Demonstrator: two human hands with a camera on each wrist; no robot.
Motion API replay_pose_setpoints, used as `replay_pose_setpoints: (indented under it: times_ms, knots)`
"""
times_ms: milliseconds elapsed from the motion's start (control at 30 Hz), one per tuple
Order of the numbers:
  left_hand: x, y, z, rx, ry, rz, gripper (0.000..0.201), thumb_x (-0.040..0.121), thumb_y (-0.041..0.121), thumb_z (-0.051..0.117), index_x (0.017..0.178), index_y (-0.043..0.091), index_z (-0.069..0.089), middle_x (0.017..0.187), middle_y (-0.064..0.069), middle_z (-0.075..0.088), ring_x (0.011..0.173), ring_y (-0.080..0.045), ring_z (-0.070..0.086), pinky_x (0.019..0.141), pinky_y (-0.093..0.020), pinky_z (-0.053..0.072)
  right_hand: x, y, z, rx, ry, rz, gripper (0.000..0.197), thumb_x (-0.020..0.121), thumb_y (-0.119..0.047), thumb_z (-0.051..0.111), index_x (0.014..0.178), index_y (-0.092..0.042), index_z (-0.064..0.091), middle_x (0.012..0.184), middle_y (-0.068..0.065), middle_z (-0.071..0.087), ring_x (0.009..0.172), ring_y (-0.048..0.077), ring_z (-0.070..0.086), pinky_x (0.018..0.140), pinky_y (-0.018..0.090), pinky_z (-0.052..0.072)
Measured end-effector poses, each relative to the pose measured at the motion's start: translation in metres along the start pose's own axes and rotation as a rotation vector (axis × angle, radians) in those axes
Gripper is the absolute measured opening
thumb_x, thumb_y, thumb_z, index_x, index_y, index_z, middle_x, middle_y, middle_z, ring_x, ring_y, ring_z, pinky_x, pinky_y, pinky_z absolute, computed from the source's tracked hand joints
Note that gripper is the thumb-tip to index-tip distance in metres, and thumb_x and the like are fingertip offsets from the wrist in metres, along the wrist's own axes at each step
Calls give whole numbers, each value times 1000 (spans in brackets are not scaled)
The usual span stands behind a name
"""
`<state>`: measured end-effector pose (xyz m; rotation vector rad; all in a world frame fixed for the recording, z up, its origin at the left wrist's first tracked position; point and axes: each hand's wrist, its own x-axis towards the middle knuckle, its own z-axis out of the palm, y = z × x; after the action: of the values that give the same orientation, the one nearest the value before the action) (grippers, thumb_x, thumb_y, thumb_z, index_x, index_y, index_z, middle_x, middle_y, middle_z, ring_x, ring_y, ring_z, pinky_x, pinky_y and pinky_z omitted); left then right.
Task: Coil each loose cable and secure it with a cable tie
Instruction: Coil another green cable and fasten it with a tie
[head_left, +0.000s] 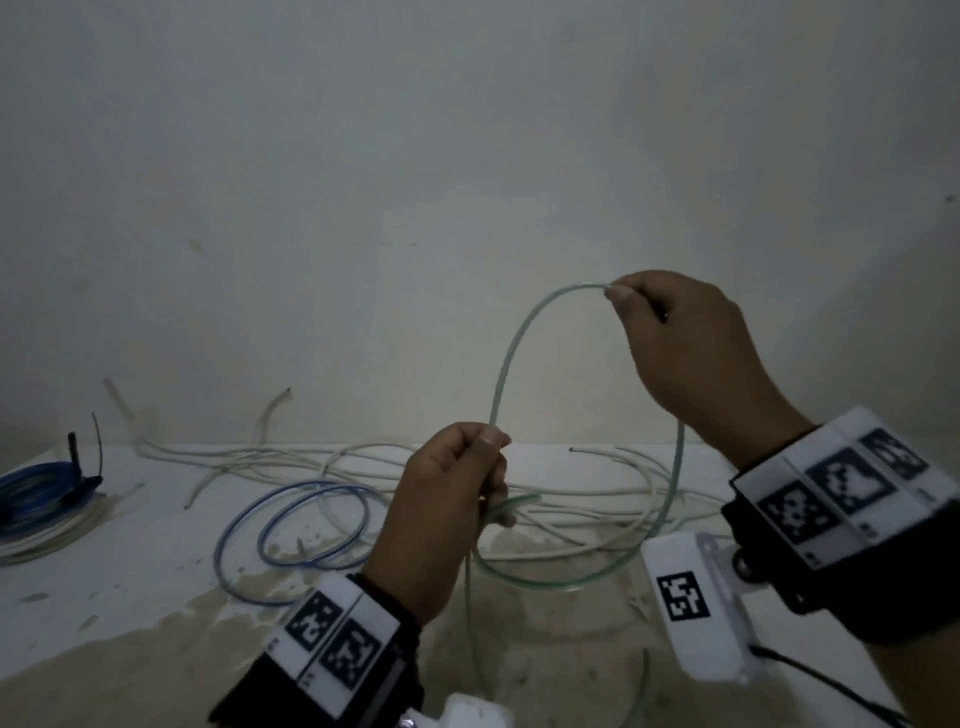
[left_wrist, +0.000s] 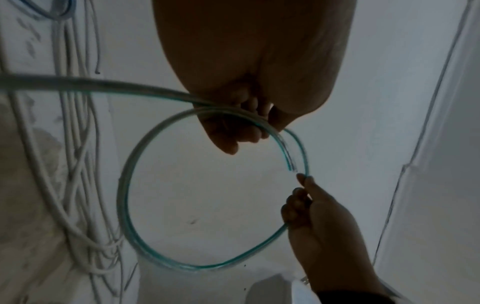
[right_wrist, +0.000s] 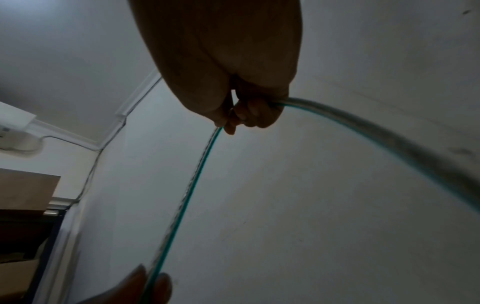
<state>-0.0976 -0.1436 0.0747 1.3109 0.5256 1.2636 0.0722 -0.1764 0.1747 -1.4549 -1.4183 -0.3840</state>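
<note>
A thin green-tinted clear cable (head_left: 506, 364) forms one big upright loop above the table. My left hand (head_left: 452, 499) pinches the loop's crossing point low at the middle, with the short free end sticking out to the right of the fist. My right hand (head_left: 685, 343) is raised higher and grips the top of the loop between thumb and fingers. The left wrist view shows the same cable (left_wrist: 124, 205) as a full ring between the left hand (left_wrist: 241, 123) and the right hand (left_wrist: 311, 216). In the right wrist view the cable (right_wrist: 192, 185) runs down from the right hand (right_wrist: 241, 115).
A tangle of loose white cables (head_left: 571, 499) lies across the white table (head_left: 104, 571) behind my hands. A loosely coiled blue cable (head_left: 291, 535) sits left of centre. A tied blue and white bundle (head_left: 36, 493) rests at the far left edge. A wall stands close behind.
</note>
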Motion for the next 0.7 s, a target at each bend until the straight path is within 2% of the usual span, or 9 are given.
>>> replay_pose_setpoints:
  times_ms: [100,233,333,400,467,533,567,600,700]
  knots:
    - [-1,6,-4,-1,11,-48,16,97,13,45,84,6,53,58,1,39,45,-10,30,40,-20,30,0,16,0,37,-43,129,20,97,-26,48,101,-15,65,82,-5,59,73,11,52,67,22,34]
    - [2,8,-9,-127,59,-111,17,100,14,41,86,9,50,60,1,36,44,-8,22,38,-17,22,-7,27,7,116,-165,229,24,94,-27,52,115,-18,61,92,4,63,82,20,59,78,32,48]
    - [7,7,-13,-137,136,-97,16,101,15,40,89,10,50,60,2,37,44,-7,24,37,-17,24,-22,22,16,-115,-42,47,39,91,-31,56,125,-12,56,114,15,55,105,29,53,93,36,40]
    - [9,5,-13,-116,180,-70,16,101,15,40,89,10,49,61,1,37,43,-6,25,37,-17,24,-37,4,17,-79,30,-181,32,86,-37,52,101,-13,67,97,9,62,92,24,57,86,40,45]
    - [10,2,-11,-86,202,-45,15,101,16,41,90,10,49,63,0,37,43,-7,28,38,-18,27,-55,-17,21,37,-235,-255,35,85,-45,52,80,-16,70,77,-3,63,73,12,56,73,33,47]
    - [9,-3,-10,-54,206,-23,14,101,19,43,92,11,50,65,-1,40,47,-9,35,43,-20,34,-73,-35,29,62,-563,-179,38,83,-56,54,79,-21,70,74,-9,60,69,2,53,69,24,44]
    - [8,-4,-9,-58,198,-15,13,100,20,43,93,11,50,65,-1,41,50,-11,38,47,-22,38,-81,-39,34,63,-620,-162,35,82,-56,55,78,-24,69,73,-12,58,68,0,52,67,17,41]
    - [8,-6,-9,-73,183,-12,13,100,20,43,92,11,50,64,-2,42,52,-13,40,50,-24,40,-86,-39,39,83,-616,-158,30,84,-52,57,77,-24,67,71,-12,56,68,-1,50,64,12,36]
    - [6,-7,-10,-75,129,-7,16,101,17,41,88,11,48,64,-5,42,57,-16,39,56,-28,37,-90,-37,45,179,-515,-111,27,90,-31,57,74,-12,67,68,-2,59,70,7,51,61,12,35]
